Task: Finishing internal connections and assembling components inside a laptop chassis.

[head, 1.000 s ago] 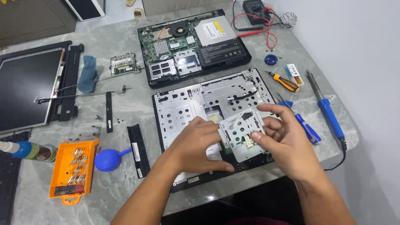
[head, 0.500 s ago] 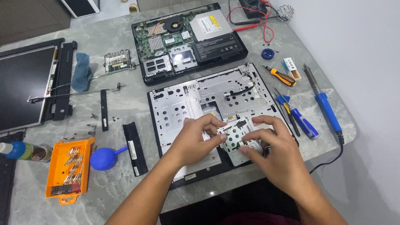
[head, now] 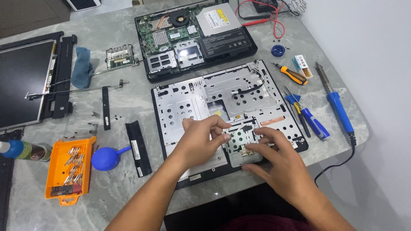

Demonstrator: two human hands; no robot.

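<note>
Both hands worked over the inverted laptop palm-rest cover (head: 222, 102), a perforated silver metal panel in a black frame that lay flat near the front edge of the grey marbled desk (head: 128, 179). The left hand (head: 199, 143) rested on the panel's lower middle, its fingers (head: 222, 137) curled narrowly and pinching the left edge of the small square touchpad plate (head: 242, 143). The right hand (head: 278, 160) lay on the plate's right side, fingers (head: 267, 134) spread flat and fairly wide, pressing down on it rather than gripping; its thumb touched the plate's front corner. The plate sat in the cover's front section, just beside a copper-coloured strip (head: 274, 121).

Behind the cover lay the open laptop base (head: 192, 38), with its green board, fan and silver drive exposed. To the right of the cover lay an orange-handled screwdriver (head: 291, 73), blue-handled tools (head: 312, 122) and a blue soldering iron (head: 338, 105), its black cord running off the desk edge. On the left were a black-framed screen panel (head: 25, 81), a blue cloth (head: 81, 66), a small circuit board (head: 120, 56), a black plastic strip (head: 138, 147), a blue rubber air blower (head: 105, 158) and an orange tray of screwdriver bits (head: 70, 169). Small screws lay scattered near the tray.
</note>
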